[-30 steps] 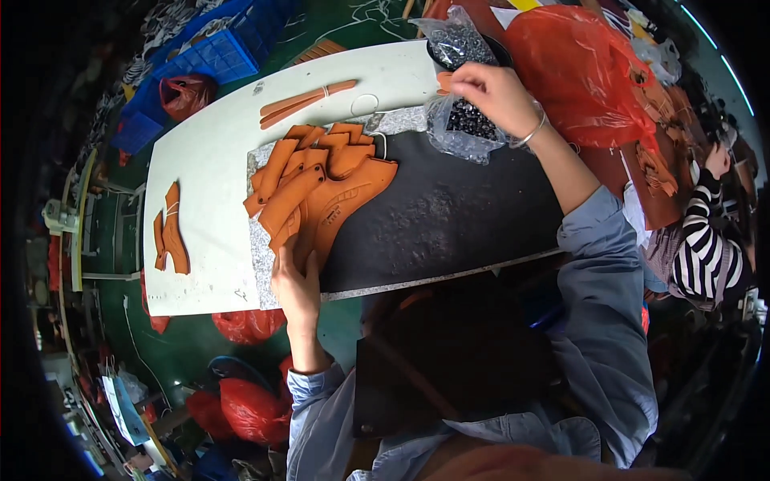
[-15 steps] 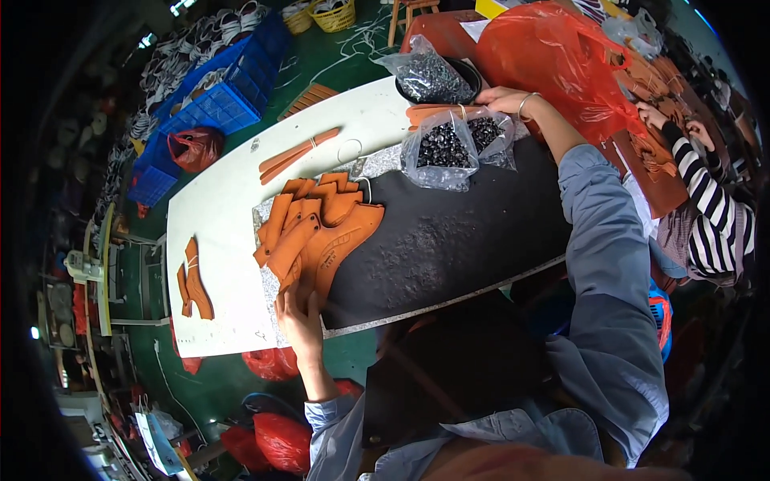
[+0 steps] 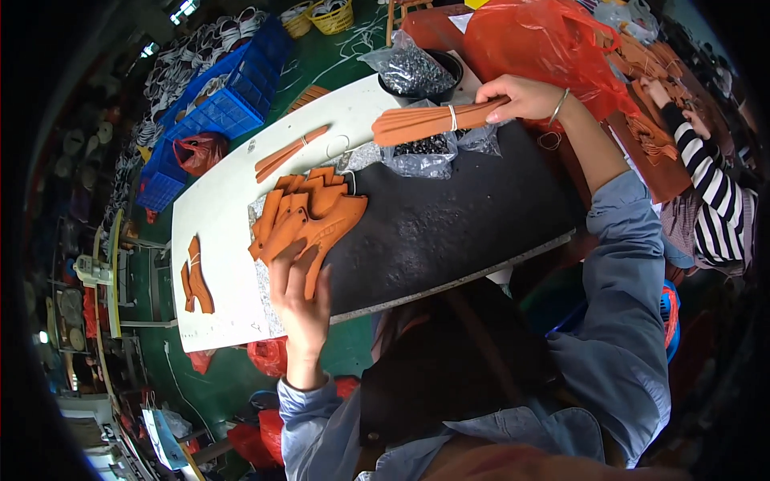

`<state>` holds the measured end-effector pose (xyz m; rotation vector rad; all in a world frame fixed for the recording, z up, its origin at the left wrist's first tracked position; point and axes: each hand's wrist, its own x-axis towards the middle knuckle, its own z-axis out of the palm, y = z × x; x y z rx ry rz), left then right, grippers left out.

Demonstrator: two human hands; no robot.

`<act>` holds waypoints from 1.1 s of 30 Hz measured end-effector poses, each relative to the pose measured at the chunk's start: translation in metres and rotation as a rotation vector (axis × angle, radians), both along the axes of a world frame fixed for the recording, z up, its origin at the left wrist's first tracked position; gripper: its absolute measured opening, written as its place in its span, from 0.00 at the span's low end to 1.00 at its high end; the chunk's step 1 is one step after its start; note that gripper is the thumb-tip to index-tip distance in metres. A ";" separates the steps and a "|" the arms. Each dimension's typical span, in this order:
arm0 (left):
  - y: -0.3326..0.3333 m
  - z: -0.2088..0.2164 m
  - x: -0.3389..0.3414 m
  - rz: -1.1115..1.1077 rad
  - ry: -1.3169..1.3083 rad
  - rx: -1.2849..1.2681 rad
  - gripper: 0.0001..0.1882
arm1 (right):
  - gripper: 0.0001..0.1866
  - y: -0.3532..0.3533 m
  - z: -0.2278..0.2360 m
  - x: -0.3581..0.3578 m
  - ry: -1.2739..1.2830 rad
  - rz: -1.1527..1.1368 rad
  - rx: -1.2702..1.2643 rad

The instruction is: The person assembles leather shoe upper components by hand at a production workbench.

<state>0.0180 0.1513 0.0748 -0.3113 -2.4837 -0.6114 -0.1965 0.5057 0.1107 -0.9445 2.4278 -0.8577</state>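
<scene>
My right hand (image 3: 528, 99) is closed on one end of a bundle of orange-brown leather strips (image 3: 417, 123). A pale band ties the bundle, which is raised above clear bags of black eyelet-like bits (image 3: 423, 157). At the near edge of a stack of cut orange leather pieces (image 3: 309, 216), my left hand (image 3: 301, 309) rests with its fingers apart against the lowest pieces. Some pieces in the stack show small dark studs or holes. The stack lies partly on a black mat (image 3: 449, 224) on the white table (image 3: 224, 216).
Two smaller tied leather bundles lie on the table, one towards the back (image 3: 290, 154) and one at the left (image 3: 198, 276). A black bowl (image 3: 457, 74) with a bag in it stands behind. A red plastic bag (image 3: 529, 48) and a co-worker's striped sleeve (image 3: 710, 180) are at right.
My right hand has lifted the strip bundle off the table, up and towards me. My left hand stays by the stack, its fingers a little more spread.
</scene>
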 end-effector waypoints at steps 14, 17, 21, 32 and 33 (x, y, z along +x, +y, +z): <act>0.110 -0.042 -0.114 -0.802 -0.180 -0.230 0.18 | 0.27 -0.008 -0.112 0.093 0.766 0.022 0.069; 0.126 -0.047 -0.123 -0.849 -0.230 -0.289 0.13 | 0.21 -0.009 -0.123 0.092 0.720 0.068 0.060; 0.129 -0.042 -0.120 -0.940 -0.126 -0.395 0.05 | 0.16 -0.010 -0.124 0.098 0.804 0.065 0.058; 0.077 0.026 -0.129 -0.694 -0.823 -0.245 0.06 | 0.10 -0.006 -0.139 0.103 0.907 0.034 0.009; 0.101 0.023 -0.138 -0.776 -0.814 -0.153 0.06 | 0.09 -0.006 -0.140 0.103 0.933 0.017 0.040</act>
